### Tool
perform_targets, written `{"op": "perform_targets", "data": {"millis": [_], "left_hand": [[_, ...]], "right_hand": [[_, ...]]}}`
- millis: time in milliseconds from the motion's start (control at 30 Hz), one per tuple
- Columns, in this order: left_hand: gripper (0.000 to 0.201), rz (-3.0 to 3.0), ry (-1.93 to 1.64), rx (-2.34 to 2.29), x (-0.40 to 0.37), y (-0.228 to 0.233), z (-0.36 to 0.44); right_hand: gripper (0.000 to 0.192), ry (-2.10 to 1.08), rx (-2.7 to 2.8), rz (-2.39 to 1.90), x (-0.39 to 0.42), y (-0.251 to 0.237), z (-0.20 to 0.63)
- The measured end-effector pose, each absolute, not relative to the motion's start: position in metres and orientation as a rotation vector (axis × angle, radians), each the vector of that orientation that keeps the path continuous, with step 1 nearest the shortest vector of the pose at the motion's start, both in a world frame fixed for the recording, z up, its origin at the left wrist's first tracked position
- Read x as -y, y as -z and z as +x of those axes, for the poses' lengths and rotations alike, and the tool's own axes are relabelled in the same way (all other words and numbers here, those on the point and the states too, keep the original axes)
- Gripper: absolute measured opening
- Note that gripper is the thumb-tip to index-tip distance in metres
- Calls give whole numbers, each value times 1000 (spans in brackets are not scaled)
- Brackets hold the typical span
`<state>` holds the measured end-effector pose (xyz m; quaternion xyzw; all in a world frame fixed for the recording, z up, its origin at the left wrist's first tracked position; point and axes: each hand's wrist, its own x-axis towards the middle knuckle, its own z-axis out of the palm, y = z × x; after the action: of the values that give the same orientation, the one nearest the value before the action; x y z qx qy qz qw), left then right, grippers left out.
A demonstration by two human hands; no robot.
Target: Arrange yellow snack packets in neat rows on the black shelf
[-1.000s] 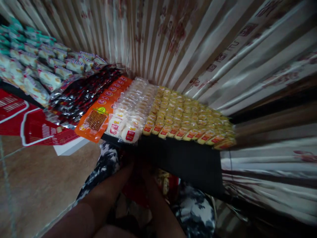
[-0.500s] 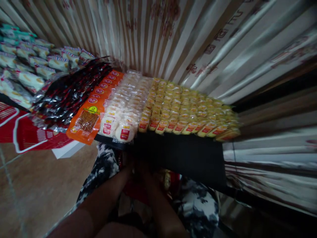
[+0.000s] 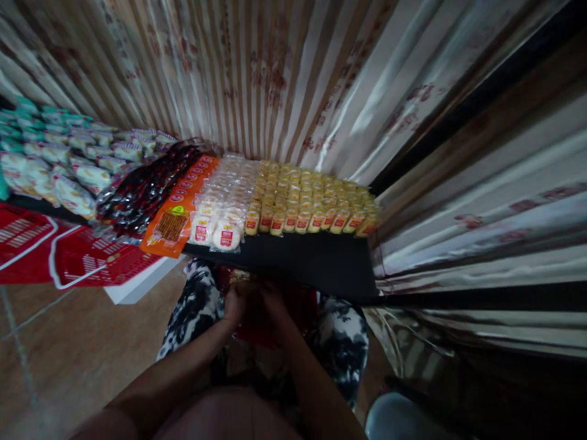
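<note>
Head view, left hand [image 3: 235, 303], right hand [image 3: 274, 299] near black shelf [image 3: 316, 263], its right front edge bare, grips unclear

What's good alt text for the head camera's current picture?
A person's left hand and right hand are close together in shadow near a black shelf with rows of wrapped snacks. Red baskets sit at left; pleated fabric hangs behind.

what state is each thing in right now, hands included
left hand: beside a gold-toned packet, grip unclear
right hand: fingers lost in shadow, grip unclear
yellow packets: wrapped, lined up in rows
white round snacks: wrapped, in two columns
orange pouch: lying printed side up
dark packs: overlapping
curtain: gathered in folds
red baskets: partly hidden
</note>
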<state>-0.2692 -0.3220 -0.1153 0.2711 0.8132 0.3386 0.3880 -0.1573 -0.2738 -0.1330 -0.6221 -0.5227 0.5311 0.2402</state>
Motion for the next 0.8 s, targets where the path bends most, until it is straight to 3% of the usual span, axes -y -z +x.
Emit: {"op": "perform_targets", "data": {"millis": [200, 433, 800], "left_hand": [[13, 686, -922, -1962, 341, 86, -271], [20, 420, -1114, -1606, 353, 39, -264], [25, 550, -1293, -1407, 360, -4, -256]], "right_hand": [[22, -1553, 1264, -1611, 299, 105, -144], [33, -1669, 1111, -1366, 311, 75, -136], [34, -1646, 1007, -1116, 321, 27, -125]]}}
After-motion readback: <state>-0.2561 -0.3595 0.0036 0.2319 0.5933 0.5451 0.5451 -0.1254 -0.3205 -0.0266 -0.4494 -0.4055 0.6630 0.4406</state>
